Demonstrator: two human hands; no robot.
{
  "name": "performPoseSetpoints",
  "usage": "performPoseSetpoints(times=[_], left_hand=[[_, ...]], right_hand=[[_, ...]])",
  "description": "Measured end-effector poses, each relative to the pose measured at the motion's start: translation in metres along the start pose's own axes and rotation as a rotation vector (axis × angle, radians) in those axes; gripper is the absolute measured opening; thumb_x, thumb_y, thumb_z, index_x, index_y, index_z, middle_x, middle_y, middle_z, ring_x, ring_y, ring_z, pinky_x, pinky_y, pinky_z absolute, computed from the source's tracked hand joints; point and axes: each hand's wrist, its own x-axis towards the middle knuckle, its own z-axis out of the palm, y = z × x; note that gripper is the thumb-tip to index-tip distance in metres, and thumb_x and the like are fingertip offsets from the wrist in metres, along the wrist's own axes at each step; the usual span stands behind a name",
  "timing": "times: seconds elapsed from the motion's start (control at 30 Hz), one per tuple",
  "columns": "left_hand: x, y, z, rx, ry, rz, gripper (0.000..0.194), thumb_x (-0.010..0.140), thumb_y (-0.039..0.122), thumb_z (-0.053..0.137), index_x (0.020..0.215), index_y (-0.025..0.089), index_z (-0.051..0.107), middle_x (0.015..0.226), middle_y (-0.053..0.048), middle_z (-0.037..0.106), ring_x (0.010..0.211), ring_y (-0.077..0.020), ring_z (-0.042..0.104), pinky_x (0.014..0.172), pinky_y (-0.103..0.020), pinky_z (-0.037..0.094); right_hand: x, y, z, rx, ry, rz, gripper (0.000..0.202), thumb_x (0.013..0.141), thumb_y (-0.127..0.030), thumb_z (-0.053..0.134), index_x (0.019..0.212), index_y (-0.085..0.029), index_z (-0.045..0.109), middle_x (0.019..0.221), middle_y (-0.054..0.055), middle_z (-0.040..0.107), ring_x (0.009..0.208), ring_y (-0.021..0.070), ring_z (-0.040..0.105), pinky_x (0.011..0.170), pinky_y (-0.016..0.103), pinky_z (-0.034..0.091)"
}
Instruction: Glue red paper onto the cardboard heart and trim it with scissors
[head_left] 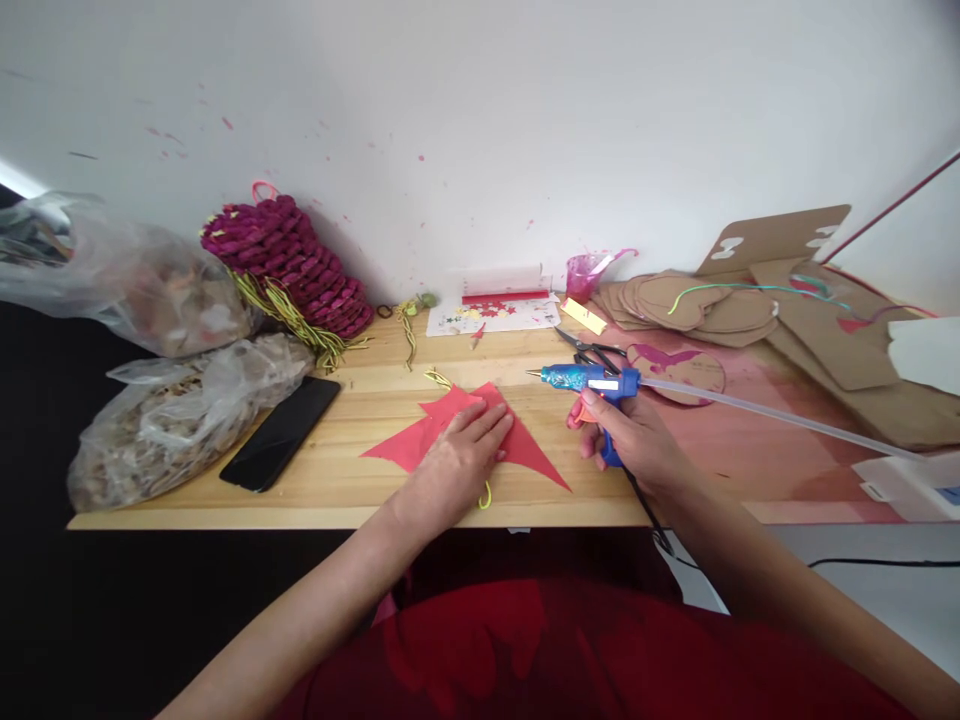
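My left hand (469,445) lies flat, fingers stretched, on a red pointed cutout (540,455) shaped like a star. Bits of yellow-green cord (438,379) poke out beyond the cutout's top and bottom edges. Wrapped round the handle of a blue hot glue gun (559,377) is my right hand (619,430), just to the right of the cutout. The gun's nozzle points left, above the table. A long clear glue stick (780,412) sticks out of its back. Behind the gun lie black-handled scissors (600,352), partly covered by it.
A black phone (281,435) and plastic bags (187,425) sit at the left, beside a magenta woven piece (289,265). Small stars lie on a white card (442,320) by the wall. Cardboard shapes (825,330) and a pink cup (586,275) stand at the right.
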Motion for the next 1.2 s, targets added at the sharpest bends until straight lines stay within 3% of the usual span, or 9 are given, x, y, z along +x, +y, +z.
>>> performPoseSetpoints(times=[0.1,0.23,0.43,0.57,0.7,0.83,0.9,1.07,1.2], left_hand=[[0.001,0.005,0.000,0.046,-0.112,-0.034,0.051,0.094,0.005,0.046,0.144,0.012,0.050,0.148,-0.016,0.053,0.143,-0.0329,0.043,0.116,-0.056,0.040],[-0.002,0.011,-0.006,0.032,-0.247,-0.115,0.078,0.080,-0.006,0.046,0.151,0.027,0.044,0.160,-0.009,0.038,0.148,-0.0448,0.026,0.102,-0.068,0.047],[-0.004,0.013,-0.007,-0.011,-0.293,-0.148,0.075,0.083,-0.005,0.045,0.148,0.033,0.048,0.162,-0.005,0.036,0.150,-0.0459,0.022,0.099,-0.073,0.046],[-0.010,0.007,-0.006,-0.123,-0.217,-0.084,0.066,0.086,-0.003,0.044,0.138,0.035,0.059,0.153,0.000,0.049,0.151,-0.0357,0.027,0.107,-0.066,0.043],[-0.013,0.000,-0.007,-0.235,0.018,-0.028,0.054,0.087,-0.004,0.043,0.131,0.021,0.064,0.137,-0.008,0.065,0.134,-0.0251,0.054,0.107,-0.048,0.051],[-0.007,-0.001,-0.001,-0.004,0.238,-0.153,0.040,0.094,0.006,0.047,0.131,0.010,0.061,0.129,-0.018,0.067,0.120,-0.0288,0.062,0.101,-0.050,0.055],[-0.004,-0.001,0.003,0.104,0.194,-0.186,0.040,0.096,0.012,0.048,0.134,0.006,0.058,0.133,-0.022,0.064,0.123,-0.0321,0.060,0.102,-0.053,0.053],[-0.001,-0.003,0.009,0.197,-0.081,-0.201,0.042,0.100,0.021,0.041,0.138,0.008,0.055,0.145,-0.021,0.055,0.141,-0.0325,0.046,0.110,-0.054,0.046],[-0.002,-0.007,0.011,0.264,-0.146,-0.200,0.047,0.100,0.020,0.038,0.144,0.004,0.049,0.152,-0.021,0.046,0.146,-0.0319,0.039,0.114,-0.050,0.043]], right_hand=[[0.000,0.000,0.000,-0.005,0.005,0.014,0.045,0.083,-0.062,0.066,0.082,-0.017,0.060,0.081,0.002,0.063,0.047,0.0106,0.059,0.034,0.020,0.040],[0.000,0.002,-0.001,0.004,0.003,0.035,0.045,0.083,-0.062,0.067,0.083,-0.018,0.061,0.081,0.002,0.063,0.048,0.0107,0.059,0.035,0.021,0.041],[0.001,0.003,-0.001,-0.011,0.004,0.033,0.047,0.082,-0.064,0.066,0.082,-0.018,0.062,0.081,0.003,0.063,0.047,0.0107,0.059,0.035,0.020,0.041],[0.002,0.006,-0.002,0.002,-0.001,0.034,0.046,0.083,-0.064,0.066,0.083,-0.018,0.062,0.081,0.003,0.063,0.047,0.0109,0.060,0.035,0.020,0.041],[0.002,0.007,-0.003,0.010,-0.013,0.025,0.045,0.083,-0.064,0.065,0.084,-0.019,0.062,0.082,0.002,0.063,0.048,0.0112,0.061,0.035,0.020,0.041],[0.000,0.004,-0.003,-0.007,-0.013,0.036,0.047,0.083,-0.064,0.065,0.081,-0.018,0.062,0.079,0.003,0.064,0.048,0.0104,0.059,0.036,0.020,0.041],[-0.001,0.003,-0.003,-0.012,-0.010,0.044,0.047,0.083,-0.064,0.065,0.081,-0.018,0.062,0.074,0.002,0.064,0.047,0.0101,0.058,0.036,0.020,0.041],[-0.002,0.004,-0.002,-0.042,-0.021,0.063,0.048,0.085,-0.065,0.062,0.079,-0.018,0.061,0.055,0.000,0.059,0.042,0.0106,0.053,0.037,0.020,0.040],[-0.001,0.005,-0.002,-0.043,-0.029,0.063,0.049,0.085,-0.067,0.060,0.081,-0.018,0.061,0.054,0.000,0.059,0.044,0.0119,0.054,0.037,0.021,0.040]])
